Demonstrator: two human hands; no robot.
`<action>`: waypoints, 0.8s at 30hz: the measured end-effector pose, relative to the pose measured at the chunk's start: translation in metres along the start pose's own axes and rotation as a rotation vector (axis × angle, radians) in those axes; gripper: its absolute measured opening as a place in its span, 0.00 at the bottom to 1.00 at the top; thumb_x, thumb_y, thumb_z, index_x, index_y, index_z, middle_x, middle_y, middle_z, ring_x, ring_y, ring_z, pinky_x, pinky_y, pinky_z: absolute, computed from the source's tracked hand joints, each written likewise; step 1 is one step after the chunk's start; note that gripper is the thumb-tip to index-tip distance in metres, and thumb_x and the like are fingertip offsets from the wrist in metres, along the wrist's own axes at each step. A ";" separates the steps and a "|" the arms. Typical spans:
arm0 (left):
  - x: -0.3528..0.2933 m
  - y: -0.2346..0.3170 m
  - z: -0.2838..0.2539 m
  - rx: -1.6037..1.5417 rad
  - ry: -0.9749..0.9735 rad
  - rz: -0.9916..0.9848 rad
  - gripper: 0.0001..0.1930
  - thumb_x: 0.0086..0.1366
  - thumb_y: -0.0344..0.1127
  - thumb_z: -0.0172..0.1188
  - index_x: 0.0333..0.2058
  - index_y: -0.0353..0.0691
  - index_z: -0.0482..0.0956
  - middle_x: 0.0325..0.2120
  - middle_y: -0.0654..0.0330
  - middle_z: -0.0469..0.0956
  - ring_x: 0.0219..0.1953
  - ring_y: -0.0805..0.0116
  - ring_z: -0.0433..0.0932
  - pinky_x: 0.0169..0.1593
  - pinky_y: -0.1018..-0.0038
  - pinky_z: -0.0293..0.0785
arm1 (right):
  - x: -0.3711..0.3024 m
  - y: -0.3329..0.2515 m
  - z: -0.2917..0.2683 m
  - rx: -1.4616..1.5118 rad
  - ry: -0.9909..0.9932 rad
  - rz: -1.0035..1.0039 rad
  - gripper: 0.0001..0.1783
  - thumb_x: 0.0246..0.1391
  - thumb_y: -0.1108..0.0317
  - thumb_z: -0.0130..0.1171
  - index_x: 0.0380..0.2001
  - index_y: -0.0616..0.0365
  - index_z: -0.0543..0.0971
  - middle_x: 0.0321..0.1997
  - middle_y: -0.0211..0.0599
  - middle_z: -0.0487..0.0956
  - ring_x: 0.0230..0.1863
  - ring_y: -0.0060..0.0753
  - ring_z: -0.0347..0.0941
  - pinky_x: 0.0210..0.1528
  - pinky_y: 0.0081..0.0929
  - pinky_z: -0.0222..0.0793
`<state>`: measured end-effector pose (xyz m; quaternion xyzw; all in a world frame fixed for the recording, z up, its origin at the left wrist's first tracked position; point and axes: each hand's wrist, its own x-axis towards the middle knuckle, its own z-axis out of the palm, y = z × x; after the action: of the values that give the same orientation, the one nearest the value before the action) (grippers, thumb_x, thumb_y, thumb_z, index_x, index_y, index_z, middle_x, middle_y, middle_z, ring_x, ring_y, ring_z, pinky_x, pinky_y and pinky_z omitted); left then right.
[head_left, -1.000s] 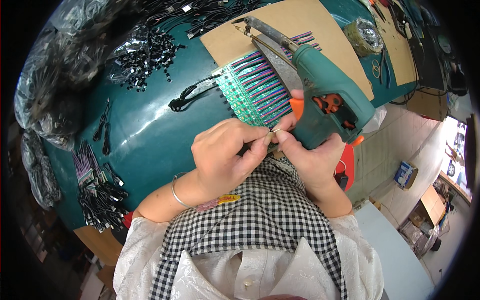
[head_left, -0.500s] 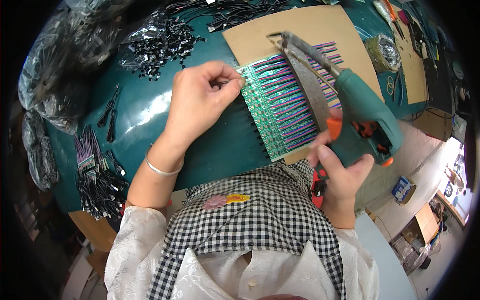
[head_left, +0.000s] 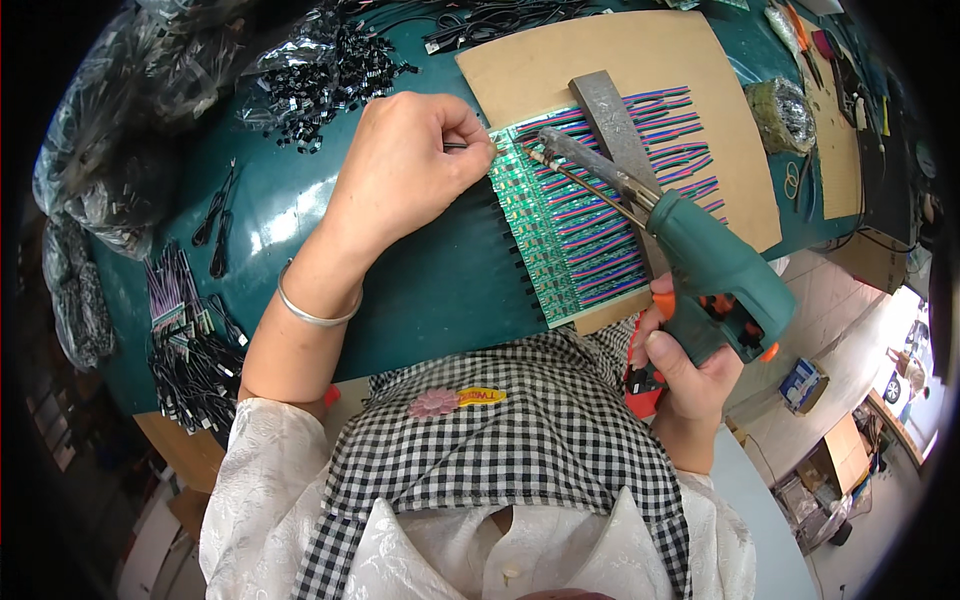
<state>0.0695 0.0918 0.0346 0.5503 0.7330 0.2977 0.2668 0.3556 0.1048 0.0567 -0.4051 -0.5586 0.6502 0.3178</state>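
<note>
My right hand (head_left: 692,372) grips a green soldering gun (head_left: 722,258) with an orange trigger. Its tip and a thin feed tube reach down to the far end of the green circuit board panel (head_left: 535,225). At the panel's far left corner, my left hand (head_left: 408,165) pinches a thin black wire (head_left: 455,146), its end hidden by the fingertips. Rows of small boards make up the panel, with red, blue and black wires (head_left: 600,245) running off to the right. A dark metal bar (head_left: 622,140) lies across these wires.
Beneath the panel is a brown board (head_left: 560,55) on the green table mat (head_left: 425,285). Black connectors (head_left: 335,75) are heaped at the far left. Bundled cables (head_left: 190,350) lie at the left edge. A wrapped roll (head_left: 780,115) sits at the far right.
The soldering gun has come down and left, its tip moving from above the metal bar to the panel's far end. My left hand has shifted slightly, still pinching at the corner.
</note>
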 end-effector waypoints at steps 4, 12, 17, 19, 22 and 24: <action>0.007 0.001 -0.004 0.012 -0.084 0.007 0.07 0.51 0.31 0.61 0.24 0.31 0.78 0.15 0.63 0.75 0.18 0.82 0.69 0.24 0.82 0.67 | 0.000 0.000 -0.002 0.018 -0.060 0.009 0.28 0.40 0.81 0.63 0.48 0.67 0.67 0.41 0.43 0.74 0.34 0.27 0.73 0.34 0.22 0.72; 0.019 -0.001 -0.011 -0.064 -0.255 -0.096 0.06 0.50 0.28 0.61 0.23 0.29 0.78 0.16 0.65 0.75 0.20 0.83 0.70 0.25 0.83 0.67 | 0.005 -0.002 0.006 -0.085 -0.019 -0.005 0.24 0.43 0.72 0.63 0.42 0.71 0.66 0.30 0.44 0.73 0.19 0.27 0.70 0.19 0.18 0.67; 0.022 0.003 -0.011 -0.024 -0.259 -0.073 0.06 0.49 0.28 0.60 0.22 0.29 0.77 0.15 0.64 0.74 0.19 0.82 0.69 0.24 0.83 0.67 | 0.004 -0.002 0.003 0.030 -0.059 0.064 0.24 0.42 0.81 0.62 0.45 0.68 0.69 0.37 0.41 0.75 0.31 0.26 0.73 0.32 0.21 0.71; 0.021 0.004 -0.010 -0.013 -0.239 -0.080 0.06 0.47 0.28 0.59 0.21 0.30 0.77 0.14 0.64 0.74 0.18 0.81 0.69 0.23 0.82 0.66 | 0.005 -0.003 0.005 0.008 -0.070 0.044 0.22 0.43 0.82 0.61 0.44 0.68 0.69 0.34 0.41 0.76 0.30 0.26 0.73 0.29 0.20 0.71; 0.021 0.008 -0.009 0.032 -0.209 -0.064 0.06 0.46 0.28 0.59 0.20 0.30 0.76 0.13 0.64 0.73 0.17 0.81 0.69 0.23 0.81 0.66 | 0.005 0.000 0.002 -0.118 -0.093 0.006 0.22 0.42 0.82 0.62 0.43 0.69 0.69 0.32 0.42 0.76 0.27 0.26 0.72 0.26 0.20 0.70; 0.022 0.009 -0.009 0.039 -0.209 -0.061 0.06 0.45 0.28 0.59 0.20 0.30 0.76 0.13 0.63 0.73 0.17 0.81 0.69 0.23 0.81 0.66 | 0.006 -0.002 0.007 -0.049 -0.030 0.028 0.24 0.42 0.76 0.63 0.43 0.70 0.67 0.30 0.42 0.74 0.23 0.26 0.71 0.22 0.19 0.69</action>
<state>0.0627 0.1133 0.0459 0.5610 0.7231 0.2162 0.3401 0.3466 0.1065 0.0576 -0.4108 -0.5732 0.6467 0.2905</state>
